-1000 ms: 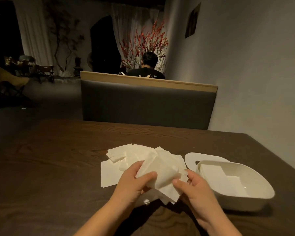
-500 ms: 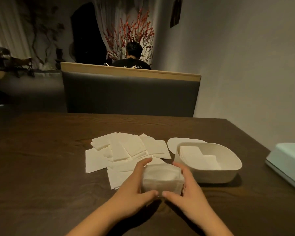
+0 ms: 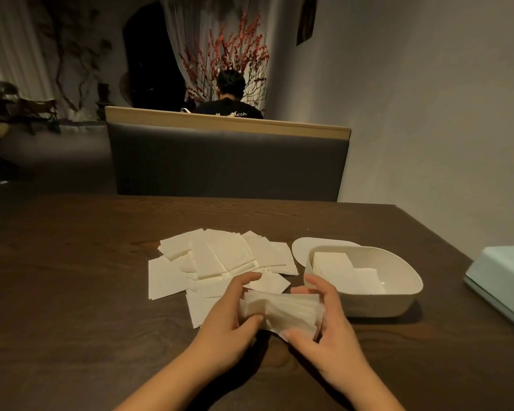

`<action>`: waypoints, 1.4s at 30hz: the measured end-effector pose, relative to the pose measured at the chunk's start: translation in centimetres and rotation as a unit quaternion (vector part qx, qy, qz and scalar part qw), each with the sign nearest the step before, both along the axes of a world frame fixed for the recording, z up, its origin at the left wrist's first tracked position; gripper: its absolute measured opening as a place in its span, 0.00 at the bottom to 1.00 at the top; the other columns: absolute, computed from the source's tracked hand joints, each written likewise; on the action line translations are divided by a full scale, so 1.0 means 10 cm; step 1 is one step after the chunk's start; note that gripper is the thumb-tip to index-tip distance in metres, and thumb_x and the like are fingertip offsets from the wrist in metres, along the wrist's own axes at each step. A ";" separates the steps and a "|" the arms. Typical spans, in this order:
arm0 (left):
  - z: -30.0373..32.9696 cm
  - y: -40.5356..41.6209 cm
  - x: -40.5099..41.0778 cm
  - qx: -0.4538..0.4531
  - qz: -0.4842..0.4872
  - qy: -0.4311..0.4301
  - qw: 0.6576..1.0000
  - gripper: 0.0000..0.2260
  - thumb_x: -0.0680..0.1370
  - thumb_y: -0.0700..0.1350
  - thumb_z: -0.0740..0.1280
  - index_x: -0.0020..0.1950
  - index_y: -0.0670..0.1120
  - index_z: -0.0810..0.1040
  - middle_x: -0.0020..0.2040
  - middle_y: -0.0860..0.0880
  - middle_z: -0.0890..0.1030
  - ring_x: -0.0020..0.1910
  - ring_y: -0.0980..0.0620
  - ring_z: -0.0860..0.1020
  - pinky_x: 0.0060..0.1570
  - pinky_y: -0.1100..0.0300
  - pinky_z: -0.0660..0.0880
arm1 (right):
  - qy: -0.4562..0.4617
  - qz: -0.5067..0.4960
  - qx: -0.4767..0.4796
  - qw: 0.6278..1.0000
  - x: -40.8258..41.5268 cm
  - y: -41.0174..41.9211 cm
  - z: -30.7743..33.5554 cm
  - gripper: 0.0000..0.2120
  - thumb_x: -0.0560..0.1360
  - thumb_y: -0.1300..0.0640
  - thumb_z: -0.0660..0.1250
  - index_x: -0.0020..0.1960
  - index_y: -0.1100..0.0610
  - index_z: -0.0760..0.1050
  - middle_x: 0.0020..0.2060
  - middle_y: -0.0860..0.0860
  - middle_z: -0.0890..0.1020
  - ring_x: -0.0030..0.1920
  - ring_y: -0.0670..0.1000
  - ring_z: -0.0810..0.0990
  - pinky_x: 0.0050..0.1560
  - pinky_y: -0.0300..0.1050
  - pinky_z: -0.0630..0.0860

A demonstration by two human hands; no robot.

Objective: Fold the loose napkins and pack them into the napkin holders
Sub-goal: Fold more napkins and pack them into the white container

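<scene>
Left hand [image 3: 230, 314] and right hand [image 3: 324, 317] both grip napkin stack [image 3: 279, 311] just above surface [image 3: 72, 292], between loose napkins [image 3: 220, 259] and white napkin holder [image 3: 398, 301], partly filled.

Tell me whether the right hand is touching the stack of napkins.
Touching. The head view shows the right hand curled round the stack of napkins, thumb under its near edge, fingers over its far end.
</scene>
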State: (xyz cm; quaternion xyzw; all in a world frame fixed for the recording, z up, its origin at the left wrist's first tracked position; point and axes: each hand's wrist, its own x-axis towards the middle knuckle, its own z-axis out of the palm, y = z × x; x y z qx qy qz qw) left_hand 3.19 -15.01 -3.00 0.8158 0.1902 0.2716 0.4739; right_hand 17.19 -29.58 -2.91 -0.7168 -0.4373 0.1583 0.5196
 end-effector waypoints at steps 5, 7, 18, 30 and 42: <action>0.02 -0.02 0.03 -0.040 -0.022 -0.026 0.999 0.32 0.73 0.38 0.68 0.68 0.68 0.63 0.53 0.51 0.80 0.47 0.48 0.82 0.53 0.53 0.80 | 0.037 -0.035 0.005 0.999 0.06 0.06 -0.02 0.33 0.69 0.64 0.77 0.63 0.37 0.69 0.60 0.42 0.77 0.62 0.46 0.77 0.62 0.46 0.77; 0.02 -0.04 0.05 -0.044 -0.037 -0.014 0.998 0.36 0.71 0.38 0.68 0.68 0.70 0.60 0.56 0.50 0.77 0.49 0.50 0.81 0.55 0.53 0.79 | 0.059 -0.013 -0.011 0.998 0.07 0.08 -0.03 0.33 0.68 0.64 0.78 0.63 0.38 0.69 0.60 0.43 0.77 0.61 0.45 0.78 0.59 0.41 0.78; 0.04 -0.11 0.09 -0.033 -0.045 -0.004 0.998 0.34 0.71 0.39 0.64 0.69 0.66 0.55 0.59 0.51 0.71 0.49 0.60 0.75 0.48 0.74 0.70 | 0.108 -0.003 0.009 0.994 0.06 0.05 -0.02 0.28 0.70 0.69 0.74 0.62 0.44 0.72 0.54 0.46 0.81 0.54 0.44 0.82 0.54 0.40 0.78; 0.05 -0.15 0.08 -0.044 -0.064 -0.037 0.996 0.41 0.72 0.32 0.64 0.70 0.72 0.56 0.61 0.50 0.72 0.48 0.42 0.79 0.49 0.53 0.78 | 0.075 0.006 -0.022 0.997 -0.01 0.08 0.06 0.27 0.71 0.63 0.75 0.63 0.42 0.71 0.60 0.43 0.77 0.57 0.44 0.79 0.55 0.43 0.80; -0.03 -0.04 0.07 -0.007 0.024 -0.017 1.000 0.29 0.77 0.36 0.68 0.69 0.61 0.61 0.50 0.52 0.77 0.46 0.63 0.78 0.47 0.70 0.75 | 0.075 -0.035 0.006 0.997 0.01 0.04 0.01 0.21 0.73 0.65 0.72 0.59 0.44 0.75 0.54 0.44 0.81 0.54 0.42 0.80 0.53 0.39 0.80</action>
